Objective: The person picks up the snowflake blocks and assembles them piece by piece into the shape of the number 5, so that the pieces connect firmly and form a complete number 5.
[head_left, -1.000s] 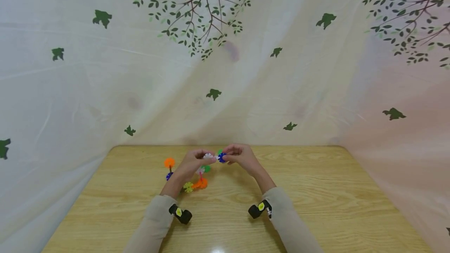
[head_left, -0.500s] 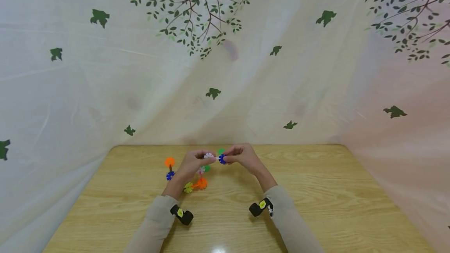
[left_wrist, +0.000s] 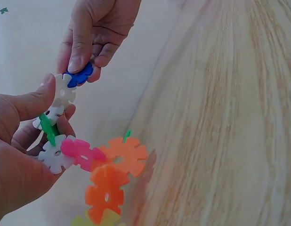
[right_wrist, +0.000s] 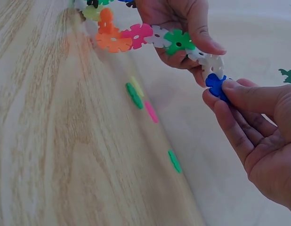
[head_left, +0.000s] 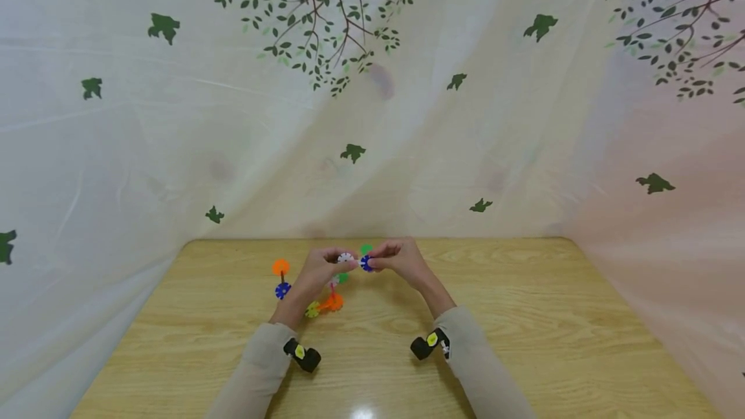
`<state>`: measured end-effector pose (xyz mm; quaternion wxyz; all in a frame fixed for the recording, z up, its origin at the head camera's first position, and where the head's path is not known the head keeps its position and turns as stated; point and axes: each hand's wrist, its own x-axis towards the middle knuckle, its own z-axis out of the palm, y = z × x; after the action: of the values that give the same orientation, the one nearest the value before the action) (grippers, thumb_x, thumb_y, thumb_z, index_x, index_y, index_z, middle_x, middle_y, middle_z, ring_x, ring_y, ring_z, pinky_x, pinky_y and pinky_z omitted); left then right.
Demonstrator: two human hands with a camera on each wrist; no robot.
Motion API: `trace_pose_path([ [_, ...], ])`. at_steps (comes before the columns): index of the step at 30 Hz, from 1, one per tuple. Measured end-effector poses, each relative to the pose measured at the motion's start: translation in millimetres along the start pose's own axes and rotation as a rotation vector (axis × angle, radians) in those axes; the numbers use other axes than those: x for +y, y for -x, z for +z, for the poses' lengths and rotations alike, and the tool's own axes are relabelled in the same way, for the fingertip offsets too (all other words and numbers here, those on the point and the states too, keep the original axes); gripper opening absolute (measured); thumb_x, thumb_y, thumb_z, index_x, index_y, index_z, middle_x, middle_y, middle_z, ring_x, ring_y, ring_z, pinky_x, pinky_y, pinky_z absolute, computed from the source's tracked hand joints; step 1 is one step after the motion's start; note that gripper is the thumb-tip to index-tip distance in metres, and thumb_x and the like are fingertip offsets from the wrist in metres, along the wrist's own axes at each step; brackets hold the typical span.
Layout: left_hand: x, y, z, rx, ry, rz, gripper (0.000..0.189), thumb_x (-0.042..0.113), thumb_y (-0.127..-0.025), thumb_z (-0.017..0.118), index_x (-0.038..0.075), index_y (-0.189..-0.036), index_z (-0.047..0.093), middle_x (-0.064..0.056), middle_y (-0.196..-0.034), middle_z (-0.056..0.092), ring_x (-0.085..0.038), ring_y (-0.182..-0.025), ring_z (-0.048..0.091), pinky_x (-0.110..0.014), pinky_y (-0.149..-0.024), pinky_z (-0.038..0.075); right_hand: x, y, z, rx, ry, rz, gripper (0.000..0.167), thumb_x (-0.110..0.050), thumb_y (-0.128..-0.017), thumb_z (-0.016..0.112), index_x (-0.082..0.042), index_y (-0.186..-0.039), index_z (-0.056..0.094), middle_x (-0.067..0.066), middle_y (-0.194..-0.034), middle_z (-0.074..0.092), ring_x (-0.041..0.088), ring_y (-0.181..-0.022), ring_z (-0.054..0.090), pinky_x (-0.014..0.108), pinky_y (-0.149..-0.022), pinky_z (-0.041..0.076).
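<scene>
Pinching edge to edge

Over the wood-grain table [head_left: 553, 341], the left hand [head_left: 316, 271] gripped a multicoloured plastic-disc chain [left_wrist: 119, 160], hiding some links; the right hand [head_left: 403, 264] pinched a blue notched plastic disc [right_wrist: 215, 87] touching its white end disc [right_wrist: 214, 64]. Another blue disc [head_left: 282, 291] showed more fully than a second earlier.

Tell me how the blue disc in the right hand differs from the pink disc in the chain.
The blue disc is deep blue; the pink disc is bright pink. The right hand pinches the blue disc, while no hand grips the pink disc. The blue disc shows one neighbour, a white disc; the pink disc sits between another white disc and an orange disc. Both are flat with notched rims.
</scene>
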<state>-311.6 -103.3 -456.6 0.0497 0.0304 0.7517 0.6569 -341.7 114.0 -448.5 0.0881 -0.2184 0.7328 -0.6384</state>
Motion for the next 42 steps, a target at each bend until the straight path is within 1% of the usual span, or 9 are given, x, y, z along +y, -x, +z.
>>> trace_pose_path([
  [8,2.8,0.5,-5.8,-0.105,-0.006,0.015,0.033,0.024,-0.094,0.075,0.003,-0.119,0.073,-0.007,-0.108,0.068,-0.027,-0.098,0.061,-0.037,-0.086,0.054,-4,-0.3,1,0.016,-0.013,-0.009,0.019,0.003,-0.09,0.073,0.013,-0.106,0.07,0.013,-0.089,0.077,0.011,-0.075,0.073,0.031,-0.074,0.063],
  [15,5.0,0.9,-7.9,-0.195,0.002,0.028,0.033,0.025,-0.097,0.071,0.005,-0.123,0.071,-0.003,-0.112,0.067,-0.034,-0.104,0.058,-0.03,-0.079,0.053,-4,-1.7,3,0.024,-0.039,-0.011,0.023,0.003,-0.09,0.073,0.015,-0.11,0.068,0.014,-0.091,0.078,0.011,-0.075,0.073,0.034,-0.075,0.063],
  [21,7.0,0.3,-9.8,-0.194,-0.004,0.013,0.033,0.028,-0.098,0.069,0.008,-0.123,0.071,-0.011,-0.113,0.065,-0.03,-0.093,0.06,-0.026,-0.063,0.05,-4,-2.4,3,0.019,-0.044,-0.016,0.024,0.003,-0.091,0.072,0.014,-0.111,0.067,0.014,-0.091,0.078,0.012,-0.076,0.073,0.033,-0.076,0.063],
  [26,5.7,-0.8,-13.3,-0.13,0.006,-0.041,0.032,0.028,-0.098,0.069,0.011,-0.125,0.07,-0.021,-0.12,0.062,-0.032,-0.097,0.061,-0.024,-0.056,0.05,-3,-1.7,3,-0.008,-0.01,0.02,0.028,0.001,-0.09,0.074,0.012,-0.115,0.067,0.012,-0.092,0.078,0.012,-0.078,0.074,0.034,-0.078,0.062],
  [28,4.5,-1.1,-16.2,-0.097,0.001,-0.059,0.033,0.029,-0.097,0.07,0.013,-0.125,0.07,-0.017,-0.119,0.063,-0.033,-0.098,0.061,-0.023,-0.051,0.047,-2,-1.2,2,-0.026,0.023,0.047,0.031,-0.001,-0.09,0.074,0.012,-0.117,0.066,0.011,-0.093,0.077,0.012,-0.08,0.073,0.035,-0.08,0.062],
  [30,2.8,-1.9,-19.6,-0.078,-0.002,-0.052,0.034,0.03,-0.097,0.07,0.012,-0.126,0.07,-0.014,-0.12,0.063,-0.035,-0.102,0.061,-0.024,-0.058,0.05,-1,-1.2,3,-0.045,0.054,0.077,0.033,-0.003,-0.09,0.075,0.013,-0.118,0.066,0.011,-0.094,0.076,0.011,-0.081,0.072,0.037,-0.083,0.062],
  [35,2.1,-2.4,-27.0,-0.044,0.005,-0.01,0.034,0.028,-0.099,0.066,0.01,-0.127,0.068,-0.007,-0.118,0.063,-0.032,-0.11,0.059,-0.039,-0.092,0.054,6,-5.1,6,-0.134,0.155,0.086,0.032,-0.003,-0.09,0.074,0.013,-0.117,0.067,0.019,-0.1,0.075,0.011,-0.083,0.07,0.033,-0.08,0.061],
  [39,3.0,-2.1,-31.3,-0.025,0.021,-0.008,0.033,0.024,-0.1,0.063,0.008,-0.128,0.067,-0.006,-0.121,0.063,-0.026,-0.109,0.058,-0.045,-0.097,0.053,12,-12.1,11,-0.221,0.212,0.08,0.028,-0.001,-0.089,0.074,0.012,-0.114,0.069,0.023,-0.102,0.075,0.011,-0.081,0.07,0.029,-0.069,0.059],
  [42,3.1,-3.3,-33.7,-0.014,0.038,-0.018,0.032,0.022,-0.099,0.063,0.007,-0.127,0.067,-0.003,-0.119,0.064,-0.023,-0.107,0.058,-0.041,-0.093,0.053,14,-17.7,16,-0.271,0.266,0.082,0.027,0.0,-0.088,0.075,0.009,-0.113,0.07,0.022,-0.103,0.075,0.009,-0.083,0.068,0.026,-0.072,0.058],
])
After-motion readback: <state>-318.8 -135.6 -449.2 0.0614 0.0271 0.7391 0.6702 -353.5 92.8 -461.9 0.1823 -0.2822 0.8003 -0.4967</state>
